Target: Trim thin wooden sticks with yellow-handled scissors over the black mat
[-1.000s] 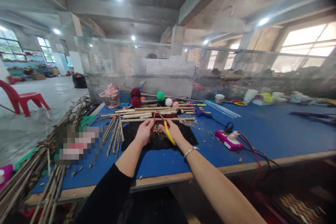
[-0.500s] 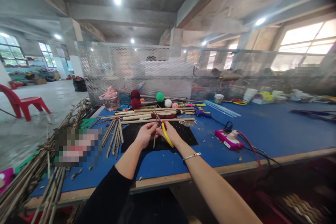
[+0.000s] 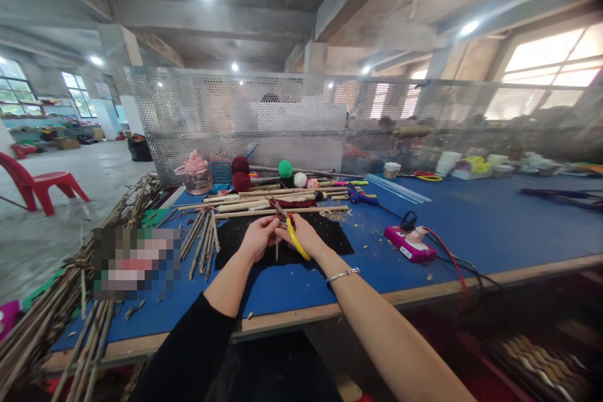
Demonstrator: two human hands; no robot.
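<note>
left hand (image 3: 258, 240): thumb and fingers drawn narrow, pinching a thin stick above the black cloth.
thin stick (image 3: 277, 250): in the gap between the two hands; its lower end shows below the left fingertips, pointing back towards the person.
stick's long axis: roughly straight away from the person, close to upright in the view; the upper end is hard to tell from the blades.
right hand (image 3: 304, 235): curled around the scissors, fingertips close beside the left ones; whether they touch the stick too cannot be told.
scissors (image 3: 298, 244): yellow handles at the right hand, blades reaching forward and leftward past the fingertips.
crossing: blades and stick meet at a slant in the view, just ahead of the left fingers; whether metal touches wood cannot be told.
nearer hand: the left, which has the stick in its fingertips; the right lies just beside it, on the scissors' side.
black cloth (image 3: 330, 232): flat on the blue table (image 3: 301, 292), under both hands.
short sticks (image 3: 206, 239): left of the cloth, fanned, mostly pointing away from the person.
pale rods (image 3: 282, 211): beyond the hands, lying crosswise.
power strip (image 3: 409, 245): well apart, to the right.
</note>
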